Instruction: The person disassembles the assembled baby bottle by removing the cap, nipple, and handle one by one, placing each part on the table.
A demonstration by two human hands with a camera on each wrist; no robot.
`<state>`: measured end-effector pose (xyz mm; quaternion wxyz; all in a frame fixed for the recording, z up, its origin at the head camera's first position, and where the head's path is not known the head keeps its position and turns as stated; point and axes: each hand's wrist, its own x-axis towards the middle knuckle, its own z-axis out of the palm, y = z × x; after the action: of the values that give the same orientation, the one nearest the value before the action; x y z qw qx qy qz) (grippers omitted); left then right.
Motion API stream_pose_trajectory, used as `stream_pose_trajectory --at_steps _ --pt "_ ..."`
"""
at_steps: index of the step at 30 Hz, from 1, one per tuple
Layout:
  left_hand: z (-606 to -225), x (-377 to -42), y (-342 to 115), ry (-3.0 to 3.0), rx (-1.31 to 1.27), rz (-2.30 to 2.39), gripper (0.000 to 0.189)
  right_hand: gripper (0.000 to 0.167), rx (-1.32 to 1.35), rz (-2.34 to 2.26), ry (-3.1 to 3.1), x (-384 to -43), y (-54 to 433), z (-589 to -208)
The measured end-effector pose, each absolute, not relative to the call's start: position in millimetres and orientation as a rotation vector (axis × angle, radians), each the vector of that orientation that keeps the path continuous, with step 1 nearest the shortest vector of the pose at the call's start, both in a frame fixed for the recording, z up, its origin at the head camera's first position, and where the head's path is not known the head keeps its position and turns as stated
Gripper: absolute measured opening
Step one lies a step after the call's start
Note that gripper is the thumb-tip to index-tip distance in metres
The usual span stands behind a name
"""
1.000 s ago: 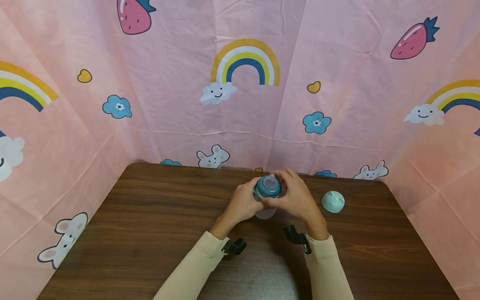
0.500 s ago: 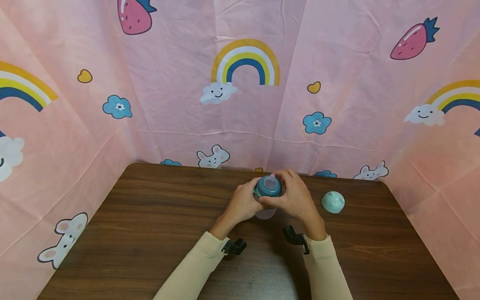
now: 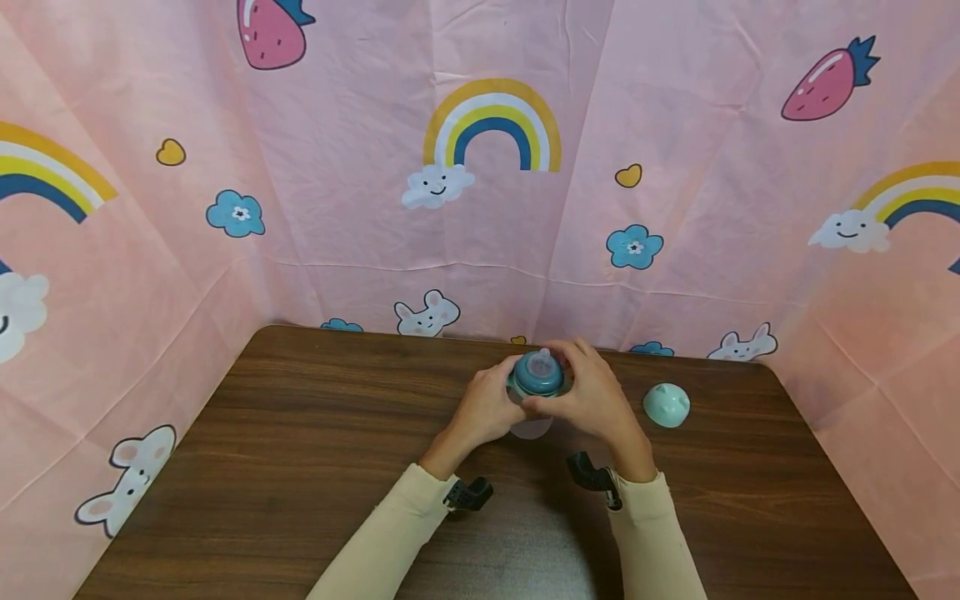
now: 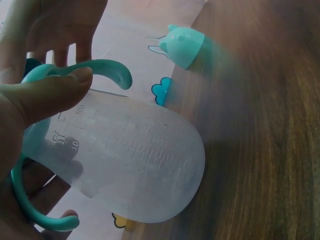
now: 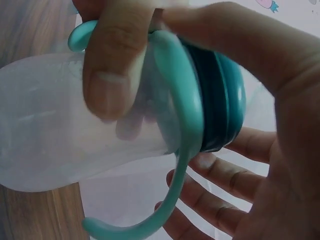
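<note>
A baby bottle [image 4: 135, 160] is between my hands, just right of centre in the lower half of the head view, its clear nipple [image 3: 541, 362] pointing up from a dark teal collar [image 3: 537, 383]. I can't tell whether its base touches the table. The translucent body carries raised measuring marks, and two curved mint handles [image 4: 117, 75] spring from a band below the collar. My left hand [image 3: 486, 404] is curled round the bottle's neck, thumb laid over the mint band and fingertips showing through the wall from behind. My right hand [image 3: 588, 392] is bent round the collar, its fingers [image 5: 227, 175] fanned slightly apart beyond it. Right of my hands in the head view, well apart from the bottle, a mint cap [image 3: 667, 405] with little animal ears sits dome up on the dark wood-grain table [image 3: 337, 417]. Cream sleeves [image 3: 382, 542] cover my forearms at the bottom, a black mount [image 3: 468, 493] at each wrist. Pink fabric [image 3: 337, 167] printed with rainbows, strawberries and rabbits fills the upper frame.
</note>
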<state>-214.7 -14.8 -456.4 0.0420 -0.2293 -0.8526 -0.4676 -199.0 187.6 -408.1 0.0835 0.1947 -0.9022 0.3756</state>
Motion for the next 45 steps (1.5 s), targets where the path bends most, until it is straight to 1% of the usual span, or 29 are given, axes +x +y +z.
stream_pose_trajectory --at_steps 4,11,22,45 --pt "-455.9 -213.6 -14.6 -2.602 -0.697 -1.433 0.076 0.082 0.534 1.132 -2.712 -198.3 187.6 -408.7" --pt "-456.4 -213.3 -14.8 -2.607 -0.698 -1.433 0.077 0.079 0.516 1.125 -2.712 -198.4 187.8 -409.8" --pt "-455.4 -212.2 -15.2 -2.594 -0.703 -1.449 0.074 0.072 0.56 1.115 -2.682 -199.2 188.0 -409.3" --pt "-456.8 -215.4 -15.1 -2.602 -0.688 -1.43 0.08 0.07 0.708 1.145 -2.607 -202.4 190.7 -408.0"
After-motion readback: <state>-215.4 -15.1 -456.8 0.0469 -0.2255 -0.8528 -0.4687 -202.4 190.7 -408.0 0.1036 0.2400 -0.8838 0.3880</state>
